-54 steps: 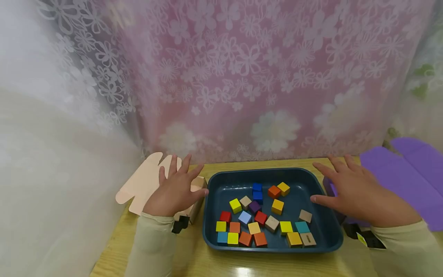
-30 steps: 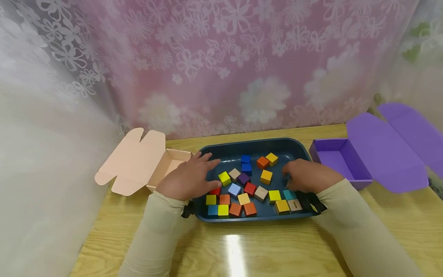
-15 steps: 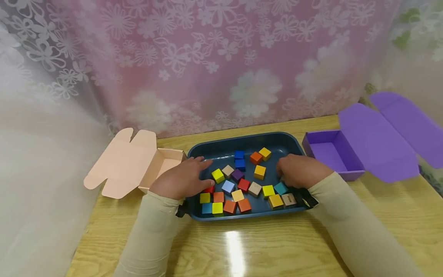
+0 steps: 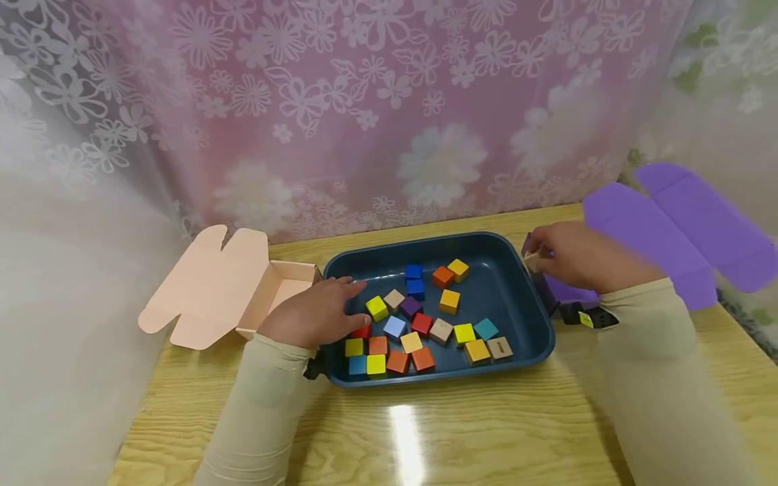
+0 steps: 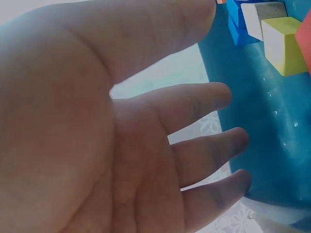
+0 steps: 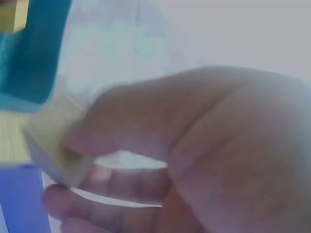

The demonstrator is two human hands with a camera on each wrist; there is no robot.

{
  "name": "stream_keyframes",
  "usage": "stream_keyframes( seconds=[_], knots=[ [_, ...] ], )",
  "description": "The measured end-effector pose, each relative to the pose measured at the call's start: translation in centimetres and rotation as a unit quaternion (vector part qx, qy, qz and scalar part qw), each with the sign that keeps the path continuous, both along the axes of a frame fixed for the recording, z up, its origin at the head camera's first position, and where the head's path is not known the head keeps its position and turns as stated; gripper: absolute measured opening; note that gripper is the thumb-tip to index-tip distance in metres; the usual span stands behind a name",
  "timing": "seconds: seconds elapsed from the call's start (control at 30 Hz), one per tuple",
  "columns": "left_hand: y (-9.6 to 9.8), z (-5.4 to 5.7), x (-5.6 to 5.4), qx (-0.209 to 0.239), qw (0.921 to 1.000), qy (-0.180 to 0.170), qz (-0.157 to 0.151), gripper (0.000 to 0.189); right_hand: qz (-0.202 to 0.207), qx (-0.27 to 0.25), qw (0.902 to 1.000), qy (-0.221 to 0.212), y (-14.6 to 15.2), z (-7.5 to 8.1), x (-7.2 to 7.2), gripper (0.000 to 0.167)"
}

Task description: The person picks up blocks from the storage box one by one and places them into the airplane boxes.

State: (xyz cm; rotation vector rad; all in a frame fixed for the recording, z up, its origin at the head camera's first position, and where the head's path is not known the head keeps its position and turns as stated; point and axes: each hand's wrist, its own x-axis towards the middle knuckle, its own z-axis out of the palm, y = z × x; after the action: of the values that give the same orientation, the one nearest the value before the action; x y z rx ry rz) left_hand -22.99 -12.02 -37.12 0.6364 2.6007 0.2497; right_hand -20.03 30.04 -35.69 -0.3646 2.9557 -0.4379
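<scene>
My right hand [image 4: 577,256] pinches a plain wooden cube [image 6: 60,138] between thumb and fingers. It is over the near-left side of the purple box [image 4: 565,291], just past the tray's right rim, and hides much of the box. My left hand [image 4: 316,312] hovers at the left end of the dark blue tray [image 4: 507,283], fingers spread and holding nothing, as the left wrist view also shows. Under its thumb a red cube [image 4: 362,331] is partly covered. Several coloured cubes lie in the tray, among them a teal cube [image 4: 486,329] and a purple cube [image 4: 410,307].
A peach cardboard box [image 4: 246,317] with its lid folded out stands left of the tray. The purple box's lid [image 4: 662,236] spreads out to the right. Behind the wooden table [image 4: 340,439] hangs a pink floral curtain [image 4: 365,135].
My right hand went down into the tray's right part, took the plain wooden cube there and carried it right to the purple box. My left hand moved over the tray's left end and stayed.
</scene>
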Motion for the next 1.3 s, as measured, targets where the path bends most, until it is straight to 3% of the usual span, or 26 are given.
stream_keyframes(
  seconds=[0.27,0.53,0.8,1.0,1.3],
  knots=[
    [0.1,-0.1,-0.1,-0.006,1.0,-0.005,0.001,0.072,-0.062,-0.001,0.9972,-0.042,2.9,0.5,-2.7,0.036],
    [-0.1,0.1,-0.1,-0.006,1.0,-0.003,0.003,0.072,-0.074,0.042,0.9924,-0.09,4.2,-1.9,-5.1,0.033],
    [-0.2,0.3,0.1,-0.003,1.0,-0.005,0.002,0.069,-0.067,0.048,0.9892,-0.121,4.4,-3.9,-5.2,0.03],
    [-0.1,0.1,0.0,-0.002,1.0,-0.007,-0.001,0.069,-0.081,0.033,0.9888,-0.121,4.5,-3.8,-4.7,0.038],
    [0.0,0.2,0.2,0.0,1.0,-0.001,0.002,0.069,-0.067,0.027,0.9914,-0.109,4.6,-3.7,-4.5,0.039]
  ],
)
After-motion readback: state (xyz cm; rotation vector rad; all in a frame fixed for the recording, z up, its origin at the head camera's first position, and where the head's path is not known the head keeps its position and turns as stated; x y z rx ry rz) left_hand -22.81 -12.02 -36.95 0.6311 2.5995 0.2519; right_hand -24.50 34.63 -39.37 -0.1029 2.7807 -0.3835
